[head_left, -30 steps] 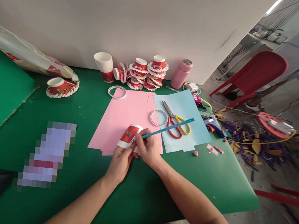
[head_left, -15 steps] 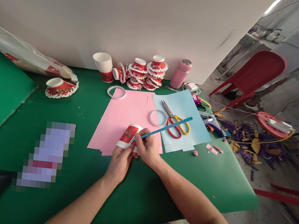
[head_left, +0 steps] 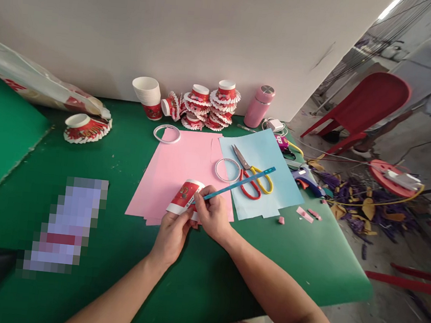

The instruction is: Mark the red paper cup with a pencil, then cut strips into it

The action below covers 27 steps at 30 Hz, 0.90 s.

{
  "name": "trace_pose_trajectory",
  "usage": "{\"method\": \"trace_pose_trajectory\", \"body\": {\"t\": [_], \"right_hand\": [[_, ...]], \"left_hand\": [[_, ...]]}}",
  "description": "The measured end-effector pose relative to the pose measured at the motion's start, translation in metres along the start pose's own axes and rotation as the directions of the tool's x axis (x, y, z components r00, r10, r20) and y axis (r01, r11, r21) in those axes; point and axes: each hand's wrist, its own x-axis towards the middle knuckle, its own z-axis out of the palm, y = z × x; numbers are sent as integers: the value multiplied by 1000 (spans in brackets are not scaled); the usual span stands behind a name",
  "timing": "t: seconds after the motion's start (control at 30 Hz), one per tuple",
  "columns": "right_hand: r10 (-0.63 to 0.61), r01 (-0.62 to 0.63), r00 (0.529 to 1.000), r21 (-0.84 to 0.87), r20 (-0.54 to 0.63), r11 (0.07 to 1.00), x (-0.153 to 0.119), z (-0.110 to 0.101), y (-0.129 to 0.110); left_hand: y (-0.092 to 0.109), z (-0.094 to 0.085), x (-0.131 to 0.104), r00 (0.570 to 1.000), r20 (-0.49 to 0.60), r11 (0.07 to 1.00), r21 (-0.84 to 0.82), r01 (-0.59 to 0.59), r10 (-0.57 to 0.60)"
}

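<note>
Left hand [head_left: 171, 240] grips tilted cup [head_left: 184, 194] by its near end, over pink paper's [head_left: 185, 153] near edge. Right hand [head_left: 213, 213] pinches blue strip [head_left: 232, 186] at cup's side; strip's far end crosses above scissors [head_left: 251, 167].

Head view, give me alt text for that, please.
A left hand grips a red paper cup; the right hand holds a slim blue tool at its side, over pink paper on a green table. Scissors lie on blue paper.

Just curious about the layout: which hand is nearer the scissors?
The right hand, on the near left side of the scissors; the left hand, holding the red cup, is farther left.
</note>
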Motion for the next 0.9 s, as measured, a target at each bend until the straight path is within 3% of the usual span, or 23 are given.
{"method": "trace_pose_trajectory", "body": {"t": [0.9], "right_hand": [[24,-24,1000,30,5,999,1,1,1]], "left_hand": [[-1,-1,1,999,24,1000,-1,-27,27]]}}
